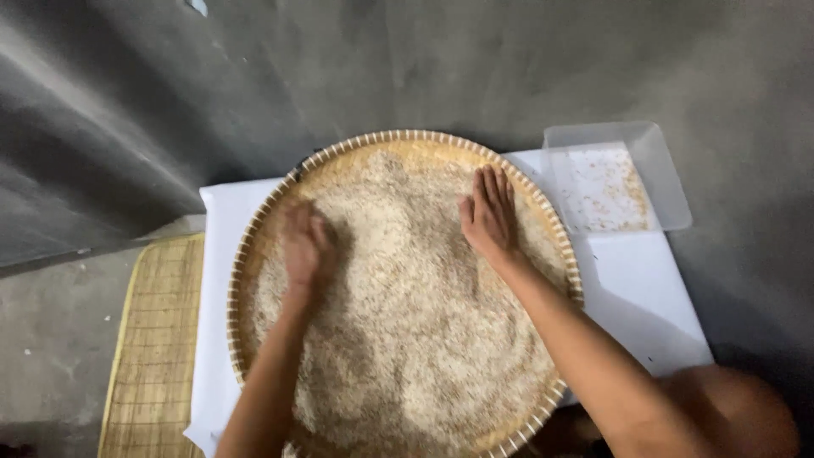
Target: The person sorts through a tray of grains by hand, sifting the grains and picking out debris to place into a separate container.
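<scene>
A large round woven bamboo tray (254, 229) lies on a white sheet and is covered with a layer of pale rice grains (407, 331). My left hand (303, 244) rests palm down on the rice at the tray's left side, blurred, fingers pointing away from me. On the upper right of the rice lies my right hand (489, 214), flat, with its fingers spread and pointing towards the far rim. Neither hand holds anything.
A clear plastic tray (657, 174) with a few scattered grains sits at the far right on the white sheet (636, 297). A woven straw mat (157, 339) lies to the left on the grey concrete floor. My knee (738, 407) shows at the bottom right.
</scene>
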